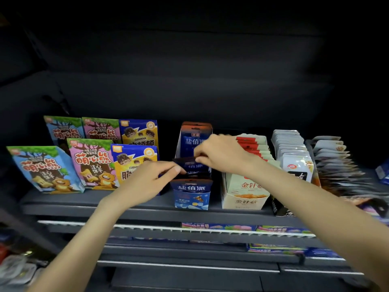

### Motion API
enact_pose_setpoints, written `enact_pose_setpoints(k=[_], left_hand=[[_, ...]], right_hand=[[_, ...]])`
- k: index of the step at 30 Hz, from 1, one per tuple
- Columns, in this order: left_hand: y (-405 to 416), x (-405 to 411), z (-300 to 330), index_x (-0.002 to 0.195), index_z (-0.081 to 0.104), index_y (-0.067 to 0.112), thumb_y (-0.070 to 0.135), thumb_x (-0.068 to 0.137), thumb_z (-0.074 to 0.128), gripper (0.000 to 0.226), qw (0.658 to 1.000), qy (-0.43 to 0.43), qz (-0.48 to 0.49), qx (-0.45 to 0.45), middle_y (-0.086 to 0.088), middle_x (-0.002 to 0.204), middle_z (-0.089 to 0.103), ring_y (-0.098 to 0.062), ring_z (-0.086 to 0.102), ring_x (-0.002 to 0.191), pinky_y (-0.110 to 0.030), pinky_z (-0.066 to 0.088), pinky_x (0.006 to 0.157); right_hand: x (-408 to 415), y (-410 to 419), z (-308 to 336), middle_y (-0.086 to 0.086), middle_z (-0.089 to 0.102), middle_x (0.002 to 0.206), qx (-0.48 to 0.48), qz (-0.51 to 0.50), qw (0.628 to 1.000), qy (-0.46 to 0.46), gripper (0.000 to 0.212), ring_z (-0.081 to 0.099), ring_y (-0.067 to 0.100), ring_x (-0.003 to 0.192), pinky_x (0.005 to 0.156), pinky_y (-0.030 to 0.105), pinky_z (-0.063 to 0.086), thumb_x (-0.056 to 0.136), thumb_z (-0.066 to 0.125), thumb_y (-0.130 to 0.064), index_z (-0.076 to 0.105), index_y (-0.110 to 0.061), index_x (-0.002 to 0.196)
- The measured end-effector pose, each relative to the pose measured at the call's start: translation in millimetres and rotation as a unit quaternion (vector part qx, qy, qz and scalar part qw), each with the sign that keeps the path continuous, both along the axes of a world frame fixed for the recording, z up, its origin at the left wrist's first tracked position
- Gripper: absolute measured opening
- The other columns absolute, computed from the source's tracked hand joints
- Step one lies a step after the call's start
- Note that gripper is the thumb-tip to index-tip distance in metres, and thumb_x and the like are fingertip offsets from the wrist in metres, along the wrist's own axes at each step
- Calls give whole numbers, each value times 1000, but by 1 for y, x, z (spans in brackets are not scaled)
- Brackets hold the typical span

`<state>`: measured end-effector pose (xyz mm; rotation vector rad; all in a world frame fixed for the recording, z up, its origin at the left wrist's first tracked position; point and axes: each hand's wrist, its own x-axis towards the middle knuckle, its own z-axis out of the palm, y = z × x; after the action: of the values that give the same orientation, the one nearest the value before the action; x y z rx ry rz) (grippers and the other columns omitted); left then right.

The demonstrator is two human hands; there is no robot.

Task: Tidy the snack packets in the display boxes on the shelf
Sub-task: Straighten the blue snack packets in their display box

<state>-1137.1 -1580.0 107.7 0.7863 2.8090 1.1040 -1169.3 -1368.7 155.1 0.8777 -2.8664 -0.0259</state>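
Nearest, below the shelf edge (147,211): lower racks with pink-and-blue packs (219,226), partly hidden by two bare forearms reaching in. On the shelf front, blue box (191,197), open-topped, dark blue packets standing inside. Left hand (147,182) pinching the near edge of one dark packet (189,165) above that box; right hand (223,154) pinching the same packet's top from the far side. Packet tilted, held just over the row. Just right of the box, cream box (246,194) with red-topped packets, its back half covered by the right wrist. Further right, white packets (292,152) in a row, then grey ones (332,157) leaning. Left, bear pouches, blue (44,169) and pink (92,163), and a yellow-blue pouch (134,159) touching the left hand. Behind, a second row of the same pouches and the blue box's tall back flap (195,133).
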Motion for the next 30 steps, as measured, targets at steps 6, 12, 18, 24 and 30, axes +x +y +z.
enact_pose_setpoints(k=[6, 12, 18, 24, 30], left_hand=[[2, 0, 1, 115, 63, 25, 51, 93, 33, 45, 986, 159, 50, 12, 17, 114, 59, 5, 53, 105, -11, 42, 85], [3, -12, -3, 123, 64, 25, 58, 92, 20, 63, 996, 78, 29, -36, 14, 123, 62, 2, 54, 112, -27, 45, 96], [1, -13, -7, 119, 66, 27, 48, 97, 27, 50, 998, 32, 22, -41, 13, 114, 66, 1, 58, 104, -24, 46, 87], [0, -14, -7, 116, 67, 28, 49, 96, 27, 50, 998, 23, 10, -57, 9, 112, 68, -1, 59, 103, -27, 49, 87], [1, -13, -6, 115, 68, 28, 51, 93, 25, 53, 997, 28, 7, -68, 17, 98, 61, 7, 53, 88, -10, 39, 77]], right_hand=[[-10, 7, 8, -4, 71, 95, 6, 15, 990, -137, 24, 64, 12, 86, 77, 36, 53, 94, 56, -40, 72, -24, 103], [-32, 25, 24, -6, 69, 114, -67, -19, 987, -142, 29, 63, 13, 102, 90, 35, 51, 93, 59, -39, 66, -27, 118], [-52, 15, 14, 0, 66, 113, -30, -63, 992, -106, 40, 61, 23, 101, 80, 34, 48, 91, 62, -35, 49, -25, 127], [-68, 9, 7, 8, 64, 112, -24, -93, 995, -16, 43, 61, 31, 100, 72, 33, 41, 88, 64, -36, 45, -19, 123], [-66, 8, 10, 7, 55, 119, -11, -84, 996, -3, 25, 57, 31, 105, 74, 32, 36, 93, 57, -35, 60, -18, 111]])
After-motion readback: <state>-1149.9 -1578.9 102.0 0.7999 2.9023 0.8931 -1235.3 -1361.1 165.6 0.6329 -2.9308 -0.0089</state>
